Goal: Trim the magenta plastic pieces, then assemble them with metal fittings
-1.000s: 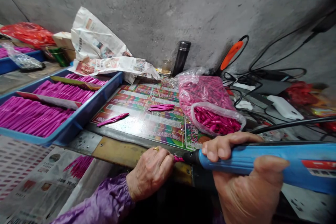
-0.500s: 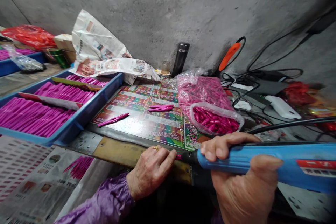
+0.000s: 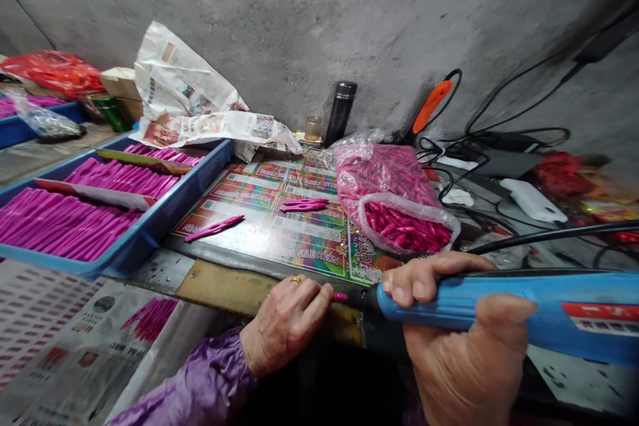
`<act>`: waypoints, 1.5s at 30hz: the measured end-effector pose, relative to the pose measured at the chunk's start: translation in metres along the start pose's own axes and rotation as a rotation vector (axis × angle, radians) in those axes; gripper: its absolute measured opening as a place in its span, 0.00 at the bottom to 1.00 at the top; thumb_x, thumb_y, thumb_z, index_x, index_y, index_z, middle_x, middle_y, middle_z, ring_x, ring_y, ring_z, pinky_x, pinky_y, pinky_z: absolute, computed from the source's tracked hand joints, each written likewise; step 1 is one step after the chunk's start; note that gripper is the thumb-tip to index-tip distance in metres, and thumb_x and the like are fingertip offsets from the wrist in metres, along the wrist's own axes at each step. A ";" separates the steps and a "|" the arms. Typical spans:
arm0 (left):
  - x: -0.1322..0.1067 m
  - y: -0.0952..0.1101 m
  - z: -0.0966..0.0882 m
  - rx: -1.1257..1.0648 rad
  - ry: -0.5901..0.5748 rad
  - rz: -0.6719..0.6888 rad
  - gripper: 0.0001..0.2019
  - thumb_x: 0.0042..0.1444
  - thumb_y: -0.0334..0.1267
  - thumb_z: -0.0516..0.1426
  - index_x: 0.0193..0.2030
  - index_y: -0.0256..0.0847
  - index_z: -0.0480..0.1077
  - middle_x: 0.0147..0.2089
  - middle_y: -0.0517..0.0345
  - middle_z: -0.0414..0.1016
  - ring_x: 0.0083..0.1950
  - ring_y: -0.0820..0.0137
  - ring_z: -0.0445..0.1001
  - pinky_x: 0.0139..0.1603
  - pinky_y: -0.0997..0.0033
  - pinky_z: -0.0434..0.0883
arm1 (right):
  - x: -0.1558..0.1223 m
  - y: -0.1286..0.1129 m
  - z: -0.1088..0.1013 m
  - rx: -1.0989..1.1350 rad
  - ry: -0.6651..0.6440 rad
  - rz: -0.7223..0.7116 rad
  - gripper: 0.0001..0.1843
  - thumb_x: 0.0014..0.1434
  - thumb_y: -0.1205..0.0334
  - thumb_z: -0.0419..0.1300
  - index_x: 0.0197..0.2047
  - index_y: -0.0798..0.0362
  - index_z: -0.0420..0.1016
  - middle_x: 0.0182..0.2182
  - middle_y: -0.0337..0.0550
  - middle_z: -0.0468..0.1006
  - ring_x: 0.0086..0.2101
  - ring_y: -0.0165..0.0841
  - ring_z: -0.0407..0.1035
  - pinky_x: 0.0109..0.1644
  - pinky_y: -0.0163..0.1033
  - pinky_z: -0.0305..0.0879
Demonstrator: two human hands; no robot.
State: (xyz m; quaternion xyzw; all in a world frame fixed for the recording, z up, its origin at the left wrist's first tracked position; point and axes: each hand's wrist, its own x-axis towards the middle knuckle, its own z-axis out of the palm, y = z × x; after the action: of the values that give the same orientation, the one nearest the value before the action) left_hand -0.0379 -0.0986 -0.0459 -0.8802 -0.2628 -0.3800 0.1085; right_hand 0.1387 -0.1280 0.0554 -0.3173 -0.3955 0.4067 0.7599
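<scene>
My right hand [image 3: 459, 339] is wrapped round a blue electric screwdriver [image 3: 504, 299], held level with its black tip pointing left. My left hand [image 3: 289, 319] is closed at the front edge of the bench, pinching a slim magenta piece [image 3: 340, 297]. Only a short end of that piece shows, between the fingertips and the screwdriver's nose; the rest is hidden by the hand. Behind the hands, a few slender magenta pieces [image 3: 304, 205] and another pair [image 3: 214, 228] lie on the printed sheet [image 3: 259, 239]. A clear bag [image 3: 394, 176] full of small magenta parts lies open beyond the right hand.
A blue tray [image 3: 187, 190] holds rows of magenta pieces at left, below crumpled newspaper [image 3: 184, 86]. A black flask [image 3: 341, 113] stands by the grey wall. Black cables [image 3: 529, 236] and a white device [image 3: 533, 201] crowd the right. A perforated basket [image 3: 40, 309] sits below left.
Slightly more of the magenta piece shows between my left fingertips and the screwdriver's nose. Both hands keep their grips, and the view has shifted a little.
</scene>
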 end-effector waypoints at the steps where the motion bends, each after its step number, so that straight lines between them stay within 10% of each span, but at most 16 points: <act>1: 0.000 0.000 0.000 0.004 0.000 0.007 0.10 0.67 0.25 0.52 0.54 0.29 0.67 0.33 0.55 0.73 0.30 0.69 0.69 0.29 0.68 0.67 | 0.000 0.000 0.000 -0.001 -0.001 -0.001 0.25 0.52 0.37 0.71 0.34 0.50 0.73 0.21 0.33 0.69 0.22 0.30 0.63 0.30 0.38 0.67; 45: 0.005 0.001 -0.009 -0.001 0.087 0.021 0.11 0.68 0.24 0.49 0.54 0.29 0.67 0.39 0.48 0.78 0.33 0.68 0.73 0.33 0.68 0.72 | -0.005 -0.003 0.002 -0.002 -0.016 -0.034 0.23 0.53 0.38 0.70 0.34 0.50 0.73 0.20 0.33 0.69 0.22 0.30 0.63 0.30 0.38 0.67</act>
State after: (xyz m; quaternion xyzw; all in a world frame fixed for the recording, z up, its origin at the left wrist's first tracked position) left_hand -0.0403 -0.1015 -0.0362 -0.8657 -0.2485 -0.4168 0.1231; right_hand 0.1363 -0.1337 0.0570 -0.3081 -0.4074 0.3959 0.7631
